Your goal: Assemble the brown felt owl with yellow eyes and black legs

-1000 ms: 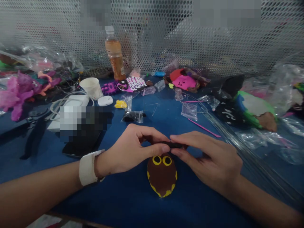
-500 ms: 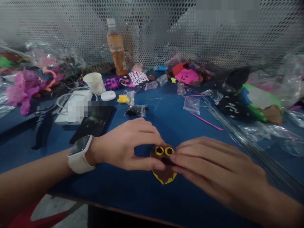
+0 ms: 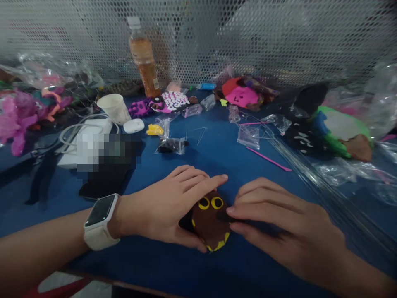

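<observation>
A brown clay figure (image 3: 210, 228) with two yellow-ringed black eyes and a patchy yellow lower edge lies on the blue table in front of me. My left hand (image 3: 164, 203), with a white-strapped watch (image 3: 101, 221) on its wrist, is closed around its left side, thumb at the lower edge and forefinger across the top. Between the thumb and fingertips of my right hand (image 3: 288, 219) is a small dark piece of clay (image 3: 222, 216), held against or just over the figure below the eyes. Whether it touches the brown surface I cannot tell.
A phone (image 3: 107, 178), white box (image 3: 89, 140), paper cup (image 3: 114, 108) and drink bottle (image 3: 144, 62) stand left. Small clay packets (image 3: 170, 145) lie ahead. A pink stick (image 3: 268, 159), wires (image 3: 297, 165) and a green-edged clay piece (image 3: 344, 128) are to the right.
My left thumb has moved down to the figure's lower edge and the forefinger has stretched over its top. The right fingertips have drawn slightly right, showing the dark piece. The view has shifted slightly.
</observation>
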The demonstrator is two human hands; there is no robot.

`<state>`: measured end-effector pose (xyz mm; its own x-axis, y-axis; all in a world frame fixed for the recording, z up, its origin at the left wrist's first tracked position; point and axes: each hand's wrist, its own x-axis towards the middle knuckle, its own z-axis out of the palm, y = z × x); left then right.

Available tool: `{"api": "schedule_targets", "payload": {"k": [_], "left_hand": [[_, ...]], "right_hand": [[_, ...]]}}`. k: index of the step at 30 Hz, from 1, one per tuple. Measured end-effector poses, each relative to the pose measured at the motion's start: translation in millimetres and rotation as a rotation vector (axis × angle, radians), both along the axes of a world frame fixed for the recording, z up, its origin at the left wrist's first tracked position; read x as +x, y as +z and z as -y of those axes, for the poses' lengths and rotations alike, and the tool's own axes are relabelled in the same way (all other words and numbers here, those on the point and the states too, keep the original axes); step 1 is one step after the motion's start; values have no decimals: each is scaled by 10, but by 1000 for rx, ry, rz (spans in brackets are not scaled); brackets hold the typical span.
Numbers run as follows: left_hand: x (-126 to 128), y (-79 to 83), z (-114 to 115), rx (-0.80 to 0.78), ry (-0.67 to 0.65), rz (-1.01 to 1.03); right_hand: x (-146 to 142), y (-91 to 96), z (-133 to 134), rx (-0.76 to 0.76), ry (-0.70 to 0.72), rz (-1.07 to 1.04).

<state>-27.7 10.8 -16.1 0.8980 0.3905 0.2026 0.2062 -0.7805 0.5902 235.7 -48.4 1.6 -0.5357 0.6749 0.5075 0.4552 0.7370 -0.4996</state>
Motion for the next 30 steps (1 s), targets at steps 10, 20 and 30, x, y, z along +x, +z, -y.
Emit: {"api": "schedule_targets", "payload": {"k": [10,20,30], "left_hand": [[26,9,-17,39,194,17],[28,111,123,315,250,132],[52,122,148,374,254,130]], "right_hand": [[-40,14,5,-5,-7,43],[-131,-68,-39,-27,-129,1],[-58,-100,-93,-14,-127,125]]}}
